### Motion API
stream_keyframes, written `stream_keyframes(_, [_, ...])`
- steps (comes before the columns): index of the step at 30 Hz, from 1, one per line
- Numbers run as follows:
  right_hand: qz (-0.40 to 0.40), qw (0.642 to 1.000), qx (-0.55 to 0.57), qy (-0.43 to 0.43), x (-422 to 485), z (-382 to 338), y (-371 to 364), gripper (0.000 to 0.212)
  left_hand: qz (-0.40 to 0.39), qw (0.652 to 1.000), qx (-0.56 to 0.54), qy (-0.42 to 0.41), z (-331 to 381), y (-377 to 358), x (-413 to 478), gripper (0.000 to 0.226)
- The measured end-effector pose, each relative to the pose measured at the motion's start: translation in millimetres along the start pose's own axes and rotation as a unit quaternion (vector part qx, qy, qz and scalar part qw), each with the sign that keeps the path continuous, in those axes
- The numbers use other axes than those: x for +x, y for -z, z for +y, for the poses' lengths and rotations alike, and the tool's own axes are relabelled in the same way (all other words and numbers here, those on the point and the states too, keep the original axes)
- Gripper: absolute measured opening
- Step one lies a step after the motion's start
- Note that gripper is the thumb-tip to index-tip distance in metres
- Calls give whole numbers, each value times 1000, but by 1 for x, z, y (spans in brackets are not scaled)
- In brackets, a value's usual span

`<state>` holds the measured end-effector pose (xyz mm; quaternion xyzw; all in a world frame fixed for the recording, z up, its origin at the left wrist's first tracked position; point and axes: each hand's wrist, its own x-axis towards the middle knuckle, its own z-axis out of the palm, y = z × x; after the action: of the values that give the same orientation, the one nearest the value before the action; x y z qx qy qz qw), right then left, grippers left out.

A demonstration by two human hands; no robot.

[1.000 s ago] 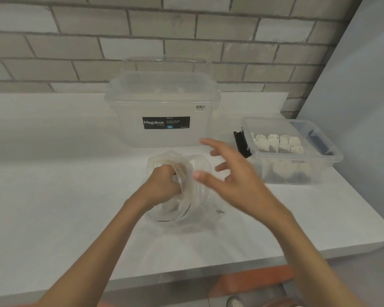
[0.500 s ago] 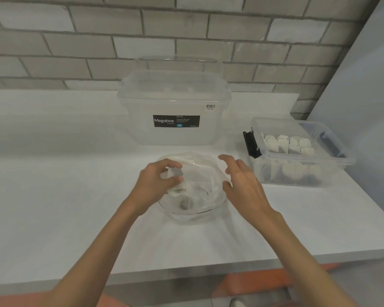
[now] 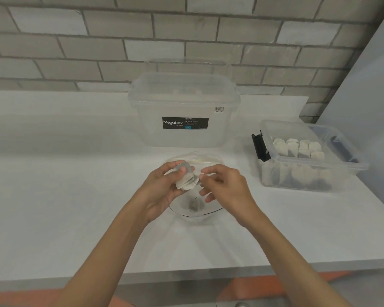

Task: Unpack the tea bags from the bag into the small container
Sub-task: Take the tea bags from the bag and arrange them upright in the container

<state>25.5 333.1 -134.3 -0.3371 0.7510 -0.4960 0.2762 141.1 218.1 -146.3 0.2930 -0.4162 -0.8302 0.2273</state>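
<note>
Risen from the crumpled clear plastic bag [image 3: 194, 210], the left hand [image 3: 162, 189] pinches stacked pale paper tea bags [image 3: 186, 183]; the right hand [image 3: 224, 187] curls beside them, grip unclear. Light and flimsy: pinch the flat faces.

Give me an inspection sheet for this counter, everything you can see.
Surface: white counter, no spills seen.
Job's things: clear plastic bag lying open with one loose tea bag inside; small container at right holding packed tea bags in rows.
Clutter: lidded Megabox tub behind the bag.
Grippers: left hand grips a stack of tea bags over the bag; right hand has fingertips at the stack's edge, grip unclear.
Cables: nothing seen.
Surroundings: brick wall behind, grey panel at right.
</note>
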Motion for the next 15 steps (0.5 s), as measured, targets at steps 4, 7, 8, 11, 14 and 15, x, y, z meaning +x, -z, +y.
stream_keyframes(4, [-17, 994, 107, -1, 5, -5, 7, 8, -1, 1000, 30, 2, -2, -3, -2, 19])
stream_keyframes(7, [4, 993, 117, 10, 8, -6, 14, 8, -7, 998, 63, 12, -1, -4, -3, 25])
stream_keyframes(8, [9, 995, 102, 17, 9, -6, 16, 7, -13, 997, 70, 12, 0, -4, -4, 27])
stream_keyframes(11, [23, 999, -20, 38, 10, -3, 19, 6, -34, 997, 68, -1, 1, -5, -4, 29])
stream_keyframes(14, [39, 987, -138, 70, 10, -2, 20, 9, -60, 996, 60, -16, 2, -7, -5, 28])
stream_keyframes(15, [43, 984, -154, 82, 9, -3, 21, 12, -66, 996, 62, -19, 2, -7, -6, 27])
